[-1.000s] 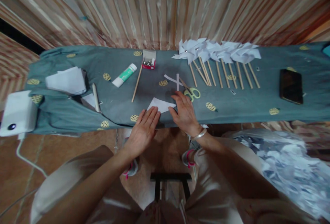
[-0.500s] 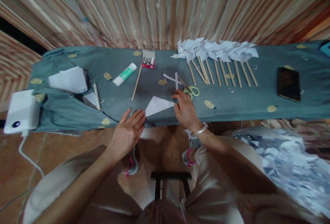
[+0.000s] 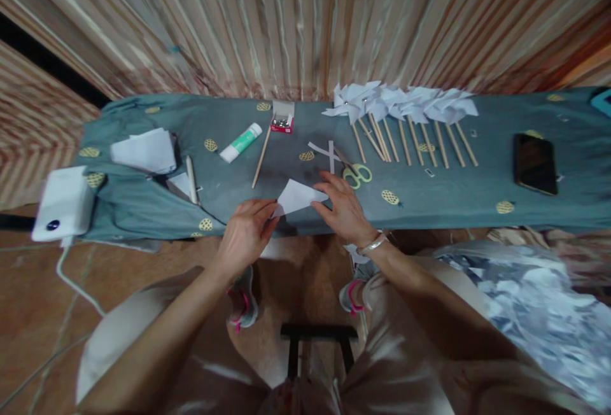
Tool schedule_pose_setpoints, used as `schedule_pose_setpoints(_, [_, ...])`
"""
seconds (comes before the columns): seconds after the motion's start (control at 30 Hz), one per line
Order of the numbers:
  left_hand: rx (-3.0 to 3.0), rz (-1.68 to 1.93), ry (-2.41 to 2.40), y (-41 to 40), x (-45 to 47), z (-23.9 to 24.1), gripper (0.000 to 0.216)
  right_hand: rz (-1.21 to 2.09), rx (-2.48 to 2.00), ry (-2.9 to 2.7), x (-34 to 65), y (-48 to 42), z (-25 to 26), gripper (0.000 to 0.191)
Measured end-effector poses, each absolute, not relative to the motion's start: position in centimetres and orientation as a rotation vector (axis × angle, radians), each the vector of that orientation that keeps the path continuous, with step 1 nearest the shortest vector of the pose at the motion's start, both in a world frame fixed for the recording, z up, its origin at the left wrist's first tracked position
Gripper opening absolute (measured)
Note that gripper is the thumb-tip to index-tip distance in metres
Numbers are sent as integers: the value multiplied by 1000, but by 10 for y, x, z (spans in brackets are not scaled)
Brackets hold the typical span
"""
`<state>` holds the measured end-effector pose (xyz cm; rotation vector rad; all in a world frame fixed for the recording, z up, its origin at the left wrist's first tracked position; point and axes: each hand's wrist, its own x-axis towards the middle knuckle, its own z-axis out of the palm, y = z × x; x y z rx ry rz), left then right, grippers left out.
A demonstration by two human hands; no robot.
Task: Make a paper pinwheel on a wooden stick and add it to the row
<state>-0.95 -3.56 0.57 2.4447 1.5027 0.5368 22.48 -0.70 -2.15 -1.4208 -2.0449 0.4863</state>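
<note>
A folded piece of white paper [image 3: 296, 197] lies near the front edge of the cloth-covered table, tapering to a point on the right. My left hand [image 3: 247, 232] pinches its left corner between thumb and fingers. At the pointed right end, my right hand [image 3: 347, 210] has its thumb and fingers around the tip, the thumb touching it. Just beyond the right hand are scissors with pale green handles [image 3: 358, 175] and two thin paper strips [image 3: 331, 158]. A wooden stick [image 3: 261, 159] lies beyond the left hand, its far end by a small red box of metal pins [image 3: 282, 123].
Several paper pinwheels on sticks [image 3: 405, 106] lie at the back. On the left are a glue stick [image 3: 242, 142], a paper stack [image 3: 144, 151], a white pen-like tool [image 3: 191, 179] and a white device [image 3: 63, 203]. A phone [image 3: 535, 163] lies right; a bag of paper scraps [image 3: 539, 313] stands below.
My left hand has gone from lying flat beside the paper to pinching its left corner. My right thumb and fingers have come in around the tip. The camera view has shifted slightly.
</note>
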Motion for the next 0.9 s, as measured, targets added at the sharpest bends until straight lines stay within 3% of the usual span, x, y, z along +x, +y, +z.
schedule_pose_setpoints(0.13, [2092,689,1505,-29,-3,9,45,536,-1346,-1998,224,-7,-16,12])
schedule_pose_setpoints(0.4, [1425,893,1335,-12,11,14,75,572,-1259,-1938,231,-9,1,15])
schedule_pose_setpoints(0.67, [1053,801,1295,-2,33,20,43,480,-1228,-1917,237,-7,14,17])
schedule_pose_setpoints(0.9, [918,997,1358,2,39,21,47,268,-1495,-1870,261,10,7,33])
